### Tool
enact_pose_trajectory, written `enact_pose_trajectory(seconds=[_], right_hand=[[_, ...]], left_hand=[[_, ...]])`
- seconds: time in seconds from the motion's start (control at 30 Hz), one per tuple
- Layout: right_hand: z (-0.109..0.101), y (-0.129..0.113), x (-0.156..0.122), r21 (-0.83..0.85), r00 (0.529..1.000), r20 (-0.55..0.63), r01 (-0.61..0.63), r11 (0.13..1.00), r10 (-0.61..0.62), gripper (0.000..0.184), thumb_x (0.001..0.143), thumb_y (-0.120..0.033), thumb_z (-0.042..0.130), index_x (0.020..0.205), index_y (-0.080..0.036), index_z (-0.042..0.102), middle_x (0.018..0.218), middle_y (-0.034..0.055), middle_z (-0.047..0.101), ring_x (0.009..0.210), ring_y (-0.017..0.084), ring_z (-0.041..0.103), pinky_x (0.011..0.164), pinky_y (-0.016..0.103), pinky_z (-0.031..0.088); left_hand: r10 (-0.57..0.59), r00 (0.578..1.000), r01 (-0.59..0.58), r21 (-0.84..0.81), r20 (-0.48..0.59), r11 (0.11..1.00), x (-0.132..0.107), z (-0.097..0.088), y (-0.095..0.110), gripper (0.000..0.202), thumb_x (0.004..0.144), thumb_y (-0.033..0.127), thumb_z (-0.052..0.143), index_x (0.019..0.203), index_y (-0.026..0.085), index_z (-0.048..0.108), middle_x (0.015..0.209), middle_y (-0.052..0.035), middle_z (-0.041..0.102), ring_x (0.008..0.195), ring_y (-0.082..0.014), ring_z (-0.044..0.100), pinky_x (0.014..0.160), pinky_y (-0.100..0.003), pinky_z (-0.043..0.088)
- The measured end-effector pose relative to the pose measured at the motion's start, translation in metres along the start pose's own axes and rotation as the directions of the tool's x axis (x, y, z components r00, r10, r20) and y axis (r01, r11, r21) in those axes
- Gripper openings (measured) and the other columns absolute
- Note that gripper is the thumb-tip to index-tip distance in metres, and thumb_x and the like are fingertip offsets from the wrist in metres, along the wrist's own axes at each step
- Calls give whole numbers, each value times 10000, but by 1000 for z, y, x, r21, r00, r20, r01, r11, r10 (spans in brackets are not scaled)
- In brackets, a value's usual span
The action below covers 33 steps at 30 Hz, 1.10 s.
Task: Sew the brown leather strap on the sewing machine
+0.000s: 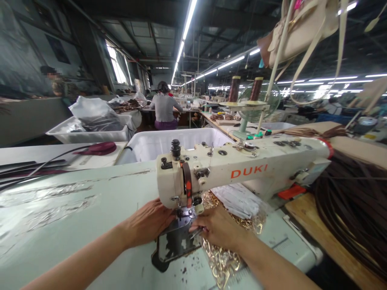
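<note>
**A:** Head view. Report the hands.

**B:** I see the left hand (150, 222) lying flat on the table (75, 209), fingers together, fingertips touching the left side of the needle area of the sewing machine (229, 173). The right hand (218, 228) sits just right of the needle, fingers curled narrow and pressed down on a dark workpiece (177, 239) that lies on the machine bed under the presser foot. Whether either hand pinches the workpiece, I cannot tell; the machine head hides the fingertips.

**A:** Location of the workpiece?

**B:** Directly beneath the needle, between the two hands, touching both.

**A:** Surrounding items?

**B:** A bag of gold chain (225, 257) lies under and behind the right wrist. A white bin (169, 143) stands behind the machine; a second bin (87, 135) holding a plastic bag stands further left. Dark straps (356, 205) are piled on the right, well apart from the hands. A green fan (256, 102) and two thread cones (234, 88) stand behind the machine arm. A beige bag (302, 28) hangs overhead at upper right.

**A:** Other personnel?

**B:** One seated person (164, 108), back turned, well beyond the bins.
</note>
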State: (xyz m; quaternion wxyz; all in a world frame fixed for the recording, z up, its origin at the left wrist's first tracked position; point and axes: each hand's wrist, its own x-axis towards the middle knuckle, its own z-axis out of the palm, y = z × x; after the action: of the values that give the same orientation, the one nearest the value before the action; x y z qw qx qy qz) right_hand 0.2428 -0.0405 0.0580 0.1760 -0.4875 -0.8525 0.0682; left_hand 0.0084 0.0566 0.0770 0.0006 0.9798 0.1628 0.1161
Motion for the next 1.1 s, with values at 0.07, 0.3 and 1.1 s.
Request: enact_pose_trajectory(seconds=[0.07,0.3,1.1], right_hand=[[0,1,-1,-3,1000,-10,-6,1000,6,175,873,-264,548,968,-301,690,806,-39,677,701,132,620,640,218,397],[-4,-2,-1,-45,1000,0,-1,999,1,186,874,-246,529,954,-295,689,816,-40,675,714,136,620,632,228,382],[-1,-2,0,8,1000,-12,-18,1000,18,164,872,-264,541,945,-297,685,850,-50,686,724,133,628,654,221,390]], left_hand=[[-18,1000,18,67,-8,998,-7,7,6,253,925,135,376,1061,136,590,991,-102,646,953,-254,602,911,-445,466],[-50,998,58,304,-36,951,-21,7,11,414,872,24,349,1209,156,549,1071,-104,611,993,-228,589,807,-323,538],[-169,982,151,181,88,972,-31,19,12,699,799,-12,299,1402,341,316,987,-46,511,887,-204,542,740,-293,507]])
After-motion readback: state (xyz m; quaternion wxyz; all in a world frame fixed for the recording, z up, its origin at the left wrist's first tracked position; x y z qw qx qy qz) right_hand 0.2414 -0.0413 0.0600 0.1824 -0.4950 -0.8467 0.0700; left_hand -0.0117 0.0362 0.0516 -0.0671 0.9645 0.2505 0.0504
